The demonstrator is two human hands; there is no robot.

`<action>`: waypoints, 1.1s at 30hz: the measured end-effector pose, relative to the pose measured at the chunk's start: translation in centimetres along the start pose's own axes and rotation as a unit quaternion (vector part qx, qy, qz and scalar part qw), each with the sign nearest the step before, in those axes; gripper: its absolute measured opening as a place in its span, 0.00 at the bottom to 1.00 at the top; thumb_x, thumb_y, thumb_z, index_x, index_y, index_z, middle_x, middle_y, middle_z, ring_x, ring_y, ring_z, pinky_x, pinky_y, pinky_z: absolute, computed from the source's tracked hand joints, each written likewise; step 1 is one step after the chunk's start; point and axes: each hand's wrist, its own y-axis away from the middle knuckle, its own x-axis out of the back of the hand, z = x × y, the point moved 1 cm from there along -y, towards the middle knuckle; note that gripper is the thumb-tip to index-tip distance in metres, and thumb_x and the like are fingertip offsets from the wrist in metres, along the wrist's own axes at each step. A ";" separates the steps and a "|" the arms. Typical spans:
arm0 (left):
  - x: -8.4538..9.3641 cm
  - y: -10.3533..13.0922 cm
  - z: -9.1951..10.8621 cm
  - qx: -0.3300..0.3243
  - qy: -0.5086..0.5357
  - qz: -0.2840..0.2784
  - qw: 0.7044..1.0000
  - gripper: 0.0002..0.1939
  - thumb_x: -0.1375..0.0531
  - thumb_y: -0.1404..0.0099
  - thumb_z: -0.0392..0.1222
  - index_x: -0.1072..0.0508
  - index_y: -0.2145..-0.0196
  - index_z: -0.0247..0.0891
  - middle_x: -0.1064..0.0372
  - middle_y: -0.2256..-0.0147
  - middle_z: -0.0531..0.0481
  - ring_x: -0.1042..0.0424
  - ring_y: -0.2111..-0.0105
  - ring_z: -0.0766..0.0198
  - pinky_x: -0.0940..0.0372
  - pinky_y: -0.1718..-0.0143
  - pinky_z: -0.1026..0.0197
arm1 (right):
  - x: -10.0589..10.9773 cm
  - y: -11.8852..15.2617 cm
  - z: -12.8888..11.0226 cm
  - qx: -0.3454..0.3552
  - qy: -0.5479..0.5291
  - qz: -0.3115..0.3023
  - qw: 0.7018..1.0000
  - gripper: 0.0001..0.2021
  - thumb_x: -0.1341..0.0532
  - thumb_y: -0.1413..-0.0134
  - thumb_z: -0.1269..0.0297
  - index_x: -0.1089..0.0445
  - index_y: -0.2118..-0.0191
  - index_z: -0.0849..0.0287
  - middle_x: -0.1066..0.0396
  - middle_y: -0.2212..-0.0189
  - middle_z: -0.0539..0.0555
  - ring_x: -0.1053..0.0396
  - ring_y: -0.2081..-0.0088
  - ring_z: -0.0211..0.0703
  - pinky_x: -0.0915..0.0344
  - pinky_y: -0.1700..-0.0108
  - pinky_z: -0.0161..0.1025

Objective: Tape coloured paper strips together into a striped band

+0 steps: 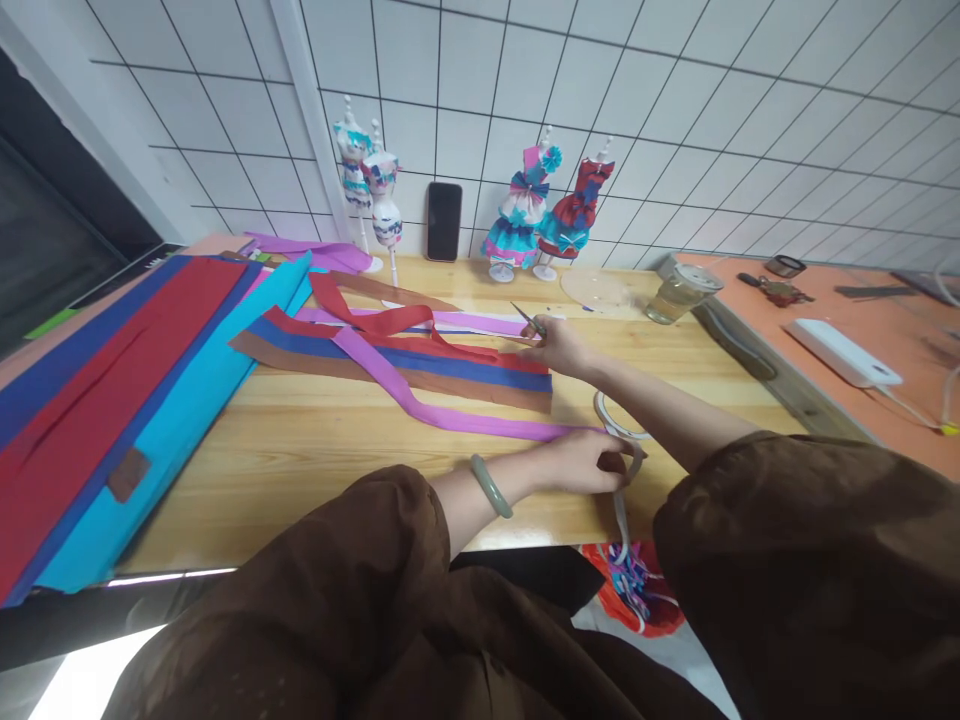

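My right hand (564,348) is closed around a small pair of scissors (527,318), whose blades point to the far left above the strips. Near the table's front edge, my left hand (583,462) has its fingers curled on a thin whitish tape strip (621,515) that hangs over the edge. A white tape roll (601,408) lies just beyond that hand, partly hidden by my right forearm. One long purple strip (450,417) runs across the table to my left hand. Red, blue and brown layered strips (480,372) lie behind it, close to my right hand.
Wide coloured sheets (135,400) cover the left side. Small dressed mannequins (517,215) and a phone (444,222) stand along the tiled wall. A lidded cup (681,293) is at right, near an orange table (832,330) with a white power strip (844,352). Below hangs a scrap bag (645,590).
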 end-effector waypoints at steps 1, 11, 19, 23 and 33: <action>-0.1 0.0 -0.1 -0.005 -0.007 0.006 1.000 0.09 0.43 0.46 0.33 0.30 0.64 0.34 0.35 0.73 0.53 0.36 0.73 0.68 0.42 0.71 0.65 | 0.5 0.7 0.1 0.008 -0.028 -0.011 1.000 0.13 0.36 0.60 0.62 0.38 0.67 0.58 0.34 0.76 0.48 0.39 0.76 0.36 0.44 0.74 0.32; -0.3 0.2 0.4 0.057 -0.061 0.010 0.996 0.07 0.45 0.43 0.42 0.34 0.75 0.37 0.35 0.76 0.52 0.37 0.75 0.65 0.43 0.74 0.62 | -1.4 7.0 -4.4 0.114 0.010 -0.216 0.970 0.11 0.38 0.63 0.73 0.30 0.68 0.55 0.29 0.72 0.49 0.35 0.72 0.39 0.42 0.72 0.34; 0.0 0.4 0.3 0.041 0.023 0.017 0.999 0.03 0.42 0.45 0.37 0.33 0.73 0.34 0.37 0.77 0.52 0.39 0.76 0.67 0.45 0.75 0.63 | -2.5 4.1 -7.4 0.165 0.117 -0.148 0.968 0.05 0.42 0.55 0.71 0.36 0.68 0.58 0.32 0.72 0.50 0.39 0.74 0.36 0.48 0.74 0.32; 0.4 0.3 0.4 0.058 0.056 0.005 0.997 0.05 0.42 0.46 0.35 0.30 0.68 0.33 0.35 0.76 0.53 0.38 0.75 0.68 0.45 0.73 0.65 | -1.0 3.6 -6.9 0.160 0.075 -0.057 0.983 0.03 0.42 0.53 0.69 0.38 0.69 0.59 0.32 0.73 0.50 0.38 0.73 0.36 0.47 0.73 0.31; -0.2 -0.2 0.2 0.067 0.358 -0.041 0.930 0.22 0.38 0.46 0.32 0.33 0.52 0.32 0.33 0.74 0.53 0.31 0.72 0.69 0.36 0.64 0.60 | 4.1 14.9 -1.4 -0.055 -0.203 0.260 0.942 0.11 0.40 0.51 0.54 0.37 0.67 0.56 0.35 0.74 0.49 0.36 0.79 0.35 0.39 0.77 0.34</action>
